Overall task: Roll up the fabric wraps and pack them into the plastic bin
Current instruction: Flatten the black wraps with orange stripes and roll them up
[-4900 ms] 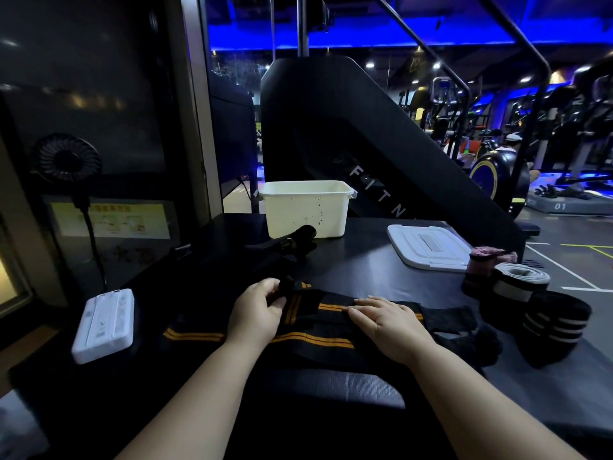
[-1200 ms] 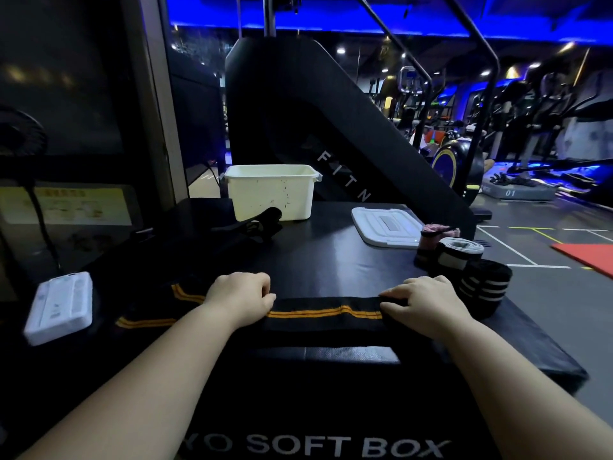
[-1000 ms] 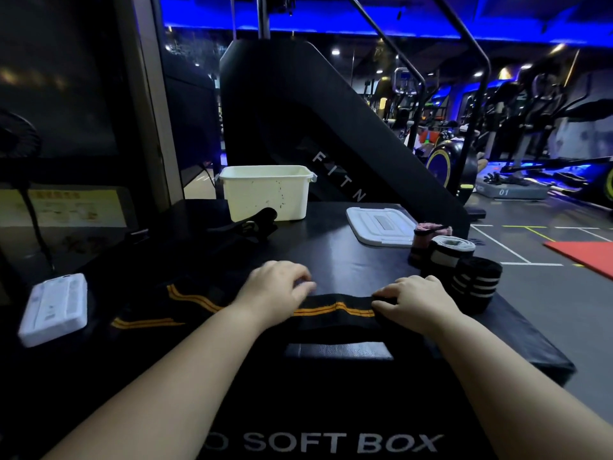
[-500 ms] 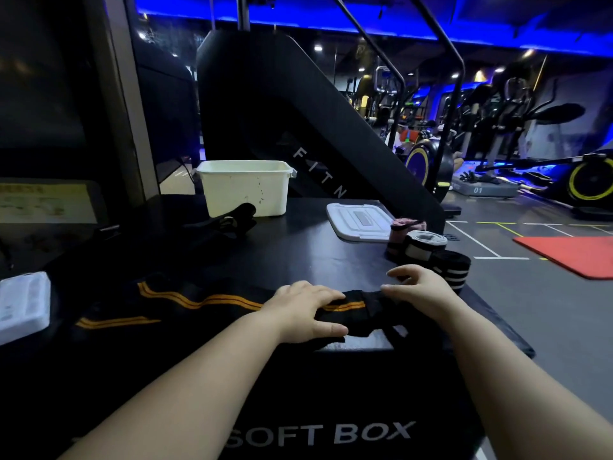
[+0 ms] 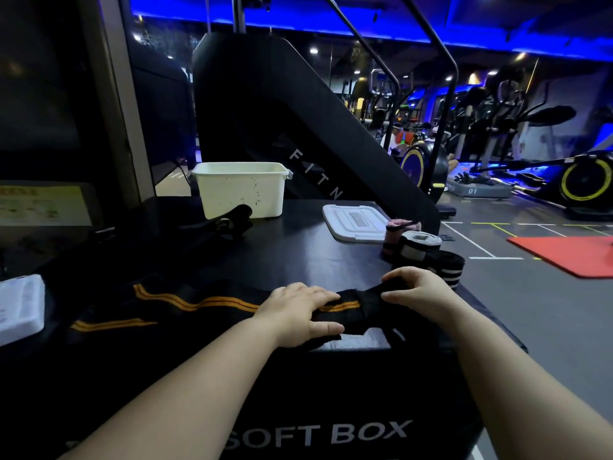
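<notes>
- Two hands are on the long black fabric wrap with orange stripes (image 5: 199, 302), which I see stretched along the near edge of the black padded soft box (image 5: 298, 247).
- The left hand (image 5: 298, 313) lies flat on it, fingers straight, pressing down.
- The right hand (image 5: 421, 293) curls fingers and thumb round the wrap's bunched right end.
- The cream rectangular plastic bin (image 5: 242, 189) stands open at the far side, well apart from that wrap; a loose black strap (image 5: 229, 222) lies just in front of it.
- Three rolled wraps (image 5: 419, 247) stand near my right hand, beside the flat white lid (image 5: 355, 222).
</notes>
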